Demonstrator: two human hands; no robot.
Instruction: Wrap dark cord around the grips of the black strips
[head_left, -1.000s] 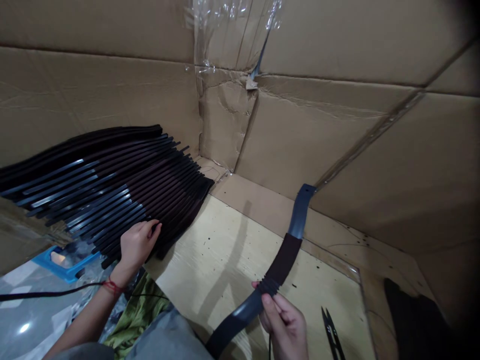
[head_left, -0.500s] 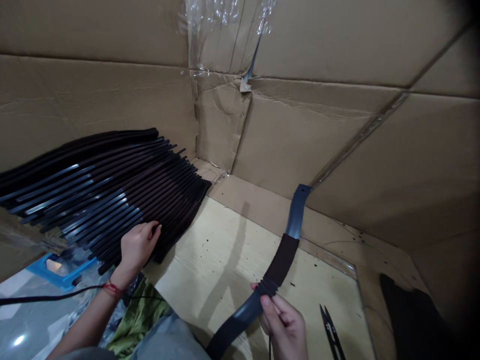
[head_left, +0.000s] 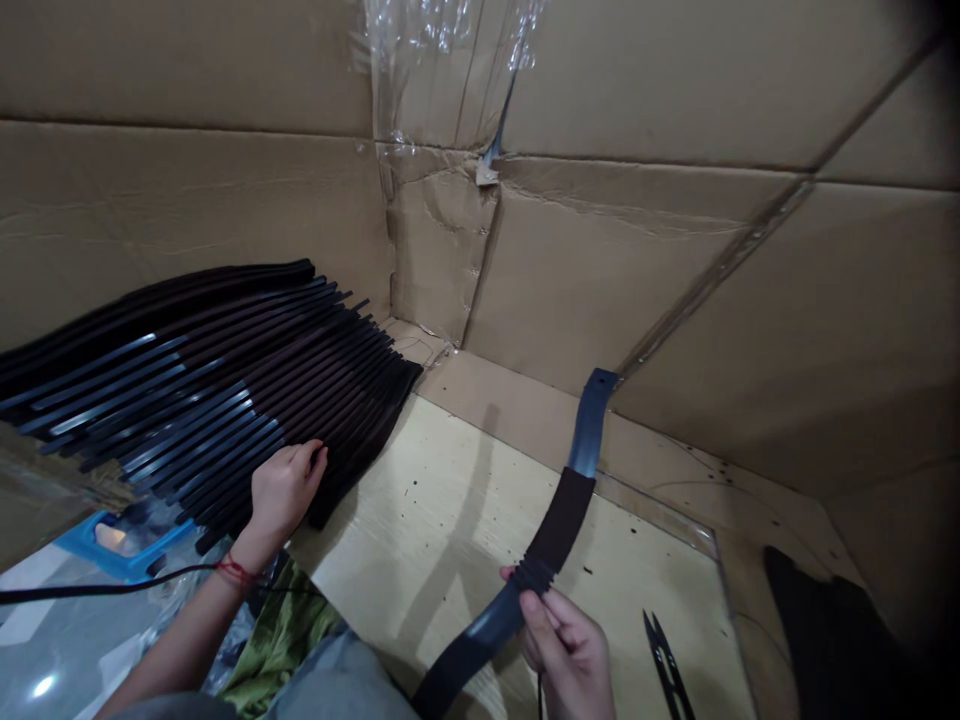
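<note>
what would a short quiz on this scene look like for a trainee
1. Which hand holds the curved dark strip?
2. True or false: the thread snips lie on the pale wooden board.
3. What is tied round the wrist of the left hand, which touches the fanned stack of strips?

Key:
1. The right hand.
2. True.
3. A red thread.
</note>
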